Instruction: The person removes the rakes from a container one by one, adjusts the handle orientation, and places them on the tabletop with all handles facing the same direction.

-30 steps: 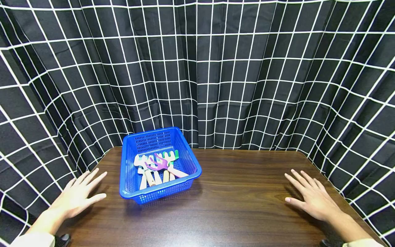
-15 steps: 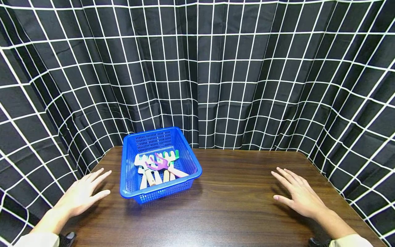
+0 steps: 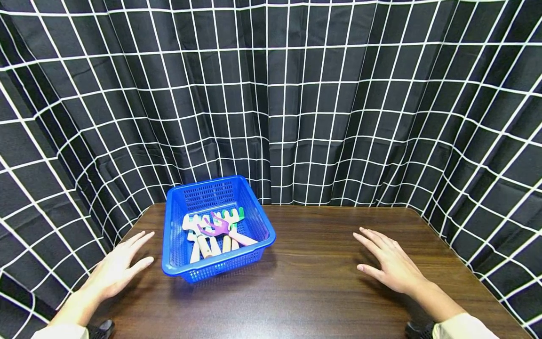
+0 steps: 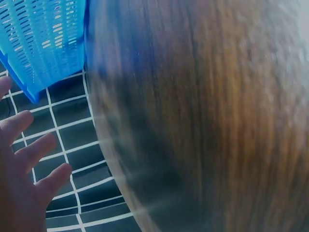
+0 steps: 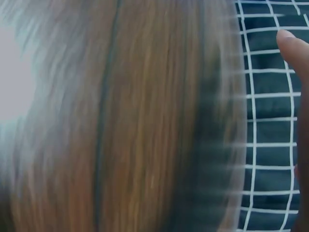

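Left hand (image 3: 113, 269): From my head feed I see it at the left side of the table, just beside the basket but apart from it. Thumb and fingers stand apart, straight enough, with nothing between them; I cannot tell whether it touches the wood.
Right hand (image 3: 394, 264): Over the right half of the table, well apart from the basket. It holds nothing; the thumb is spread away from the fingers. I read the wide stance of both hands as a neutral pose, leaving the middle free.
Blue basket (image 3: 226, 263): On the left of the table, towards the far edge and turned a little askew. It sits between the hands, nearer the left one. My left wrist view catches its perforated wall beside the fingertips.
Pale toothed tools (image 3: 191, 223): Inside the basket, heads mostly towards the far side, handles towards the near side. That layout, I judge, leaves the handles facing the person, while the walls keep the pile together. They overlap too much for me to count.
Purple fork (image 3: 219, 228): Also in the basket, lying across the others with its pink handle slanting near and right. Being on top, it looks the least trapped.
Brown table (image 3: 313, 268): Bears the basket, leaving room for both arms.
Checked curtain (image 3: 313, 94): Hangs behind and at both sides, probably to screen off the surroundings.
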{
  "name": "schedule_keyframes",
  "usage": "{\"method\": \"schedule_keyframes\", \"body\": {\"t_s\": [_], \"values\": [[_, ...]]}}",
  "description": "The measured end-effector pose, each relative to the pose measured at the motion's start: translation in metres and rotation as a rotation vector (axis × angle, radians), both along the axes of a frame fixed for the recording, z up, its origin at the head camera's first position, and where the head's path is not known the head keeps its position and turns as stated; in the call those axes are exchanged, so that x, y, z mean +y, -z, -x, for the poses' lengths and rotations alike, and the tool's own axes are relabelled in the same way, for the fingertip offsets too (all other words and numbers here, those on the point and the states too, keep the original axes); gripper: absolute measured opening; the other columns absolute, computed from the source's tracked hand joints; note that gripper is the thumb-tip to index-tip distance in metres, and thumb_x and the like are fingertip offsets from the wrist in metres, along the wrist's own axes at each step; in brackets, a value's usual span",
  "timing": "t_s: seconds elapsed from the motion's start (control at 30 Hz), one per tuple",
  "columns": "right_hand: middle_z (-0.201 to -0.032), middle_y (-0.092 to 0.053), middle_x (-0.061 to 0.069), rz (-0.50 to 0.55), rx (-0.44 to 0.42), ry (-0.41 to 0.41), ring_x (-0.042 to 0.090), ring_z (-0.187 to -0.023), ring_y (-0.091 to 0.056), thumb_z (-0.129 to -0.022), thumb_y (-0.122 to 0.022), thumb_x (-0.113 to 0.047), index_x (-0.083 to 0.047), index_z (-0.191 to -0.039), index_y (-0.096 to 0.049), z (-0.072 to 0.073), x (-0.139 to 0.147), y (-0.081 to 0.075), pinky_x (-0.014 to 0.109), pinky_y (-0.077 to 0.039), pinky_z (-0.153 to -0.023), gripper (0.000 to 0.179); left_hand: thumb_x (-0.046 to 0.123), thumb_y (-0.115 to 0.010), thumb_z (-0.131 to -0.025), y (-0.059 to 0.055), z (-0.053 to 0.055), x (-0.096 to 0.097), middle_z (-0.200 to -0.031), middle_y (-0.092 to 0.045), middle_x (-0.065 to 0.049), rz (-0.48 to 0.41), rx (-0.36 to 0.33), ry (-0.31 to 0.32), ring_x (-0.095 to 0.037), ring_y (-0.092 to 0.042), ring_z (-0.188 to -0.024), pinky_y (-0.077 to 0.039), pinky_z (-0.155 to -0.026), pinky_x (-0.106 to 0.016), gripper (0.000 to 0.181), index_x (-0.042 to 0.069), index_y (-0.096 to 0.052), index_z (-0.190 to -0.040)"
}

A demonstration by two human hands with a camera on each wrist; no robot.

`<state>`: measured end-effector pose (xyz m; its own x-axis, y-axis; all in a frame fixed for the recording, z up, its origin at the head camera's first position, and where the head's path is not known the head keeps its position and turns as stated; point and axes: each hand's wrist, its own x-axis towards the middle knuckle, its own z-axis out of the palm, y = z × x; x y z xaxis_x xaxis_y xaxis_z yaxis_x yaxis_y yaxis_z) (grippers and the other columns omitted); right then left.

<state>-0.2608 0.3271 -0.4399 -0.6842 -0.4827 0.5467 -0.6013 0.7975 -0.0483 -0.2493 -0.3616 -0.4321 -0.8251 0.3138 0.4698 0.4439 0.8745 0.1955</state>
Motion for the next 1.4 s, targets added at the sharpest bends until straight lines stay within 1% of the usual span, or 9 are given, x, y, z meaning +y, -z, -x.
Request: {"method": "schedule_keyframes", "body": {"t_s": [0.27,0.5,0.7,0.73,0.83,0.9,0.97,1.17,1.4], "values": [[-0.151,-0.037,0.005,0.151,-0.086,0.004,0.033,-0.132,-0.038,-0.079,-0.081,-0.027,-0.026,-0.150,-0.038,-0.002,-0.028,-0.002,0.065,-0.030,-0.095,0.083,0.029,-0.061,-0.096,-0.004,0.003,0.006,-0.145,-0.037,-0.029,-0.082,-0.037,0.008,-0.053,-0.038,-0.126,-0.029,-0.097,-0.066,0.060,0.015,-0.038,-0.149],[-0.151,-0.038,0.007,0.188,-0.067,-0.080,0.032,-0.133,-0.039,-0.078,-0.081,-0.022,-0.020,-0.149,-0.039,-0.001,-0.054,-0.011,0.061,-0.031,-0.098,0.082,0.023,-0.057,-0.099,-0.007,0.007,0.014,-0.145,-0.038,-0.027,-0.215,-0.058,0.034,-0.051,-0.035,-0.130,-0.024,-0.106,-0.059,0.057,0.007,-0.036,-0.149],[-0.152,-0.037,0.006,0.205,-0.090,-0.138,0.029,-0.134,-0.037,-0.080,-0.080,-0.024,-0.019,-0.149,-0.039,-0.003,-0.075,-0.016,0.055,-0.030,-0.102,0.081,0.023,-0.050,-0.102,-0.006,0.008,0.023,-0.146,-0.037,-0.026,-0.338,-0.096,0.030,-0.049,-0.041,-0.125,-0.034,-0.094,-0.058,0.055,0.008,-0.032,-0.151],[-0.152,-0.036,0.006,0.207,-0.097,-0.145,0.028,-0.135,-0.037,-0.080,-0.079,-0.024,-0.019,-0.150,-0.038,-0.003,-0.078,-0.017,0.055,-0.030,-0.102,0.081,0.023,-0.048,-0.103,-0.006,0.008,0.025,-0.146,-0.037,-0.025,-0.355,-0.100,0.026,-0.048,-0.042,-0.123,-0.035,-0.093,-0.055,0.054,0.009,-0.031,-0.152],[-0.152,-0.036,0.006,0.207,-0.114,-0.159,0.030,-0.135,-0.037,-0.081,-0.079,-0.025,-0.019,-0.150,-0.038,-0.003,-0.087,-0.018,0.055,-0.031,-0.102,0.080,0.023,-0.046,-0.104,-0.008,0.009,0.029,-0.147,-0.036,-0.027,-0.412,-0.114,0.027,-0.048,-0.044,-0.122,-0.036,-0.097,-0.033,0.054,0.008,-0.030,-0.152],[-0.153,-0.035,0.005,0.211,-0.136,-0.166,0.030,-0.135,-0.036,-0.082,-0.078,-0.026,-0.020,-0.150,-0.037,-0.003,-0.093,-0.018,0.056,-0.032,-0.102,0.080,0.023,-0.045,-0.104,-0.009,0.009,0.030,-0.147,-0.035,-0.028,-0.448,-0.126,0.026,-0.048,-0.044,-0.122,-0.032,-0.093,-0.017,0.054,0.007,-0.028,-0.153],[-0.153,-0.034,0.005,0.217,-0.154,-0.172,0.030,-0.135,-0.036,-0.083,-0.077,-0.027,-0.021,-0.151,-0.036,-0.003,-0.098,-0.017,0.056,-0.034,-0.101,0.079,0.024,-0.044,-0.104,-0.010,0.009,0.032,-0.148,-0.033,-0.028,-0.482,-0.142,0.022,-0.048,-0.043,-0.123,-0.027,-0.089,-0.007,0.054,0.006,-0.028,-0.152],[-0.154,-0.034,0.004,0.243,-0.179,-0.190,0.030,-0.135,-0.036,-0.085,-0.076,-0.028,-0.022,-0.151,-0.035,-0.002,-0.110,-0.015,0.058,-0.037,-0.099,0.078,0.022,-0.041,-0.105,-0.006,0.014,0.038,-0.147,-0.031,-0.030,-0.552,-0.172,0.028,-0.049,-0.044,-0.122,-0.031,-0.090,-0.014,0.054,0.003,-0.026,-0.152],[-0.152,-0.036,0.007,0.236,-0.157,-0.231,0.031,-0.134,-0.038,-0.084,-0.076,-0.030,-0.020,-0.150,-0.037,0.000,-0.125,-0.012,0.057,-0.037,-0.100,0.077,0.019,-0.039,-0.105,-0.004,0.019,0.048,-0.149,-0.026,-0.032,-0.659,-0.207,0.076,-0.052,-0.037,-0.127,-0.027,-0.090,-0.008,0.053,0.004,-0.023,-0.153]]}}
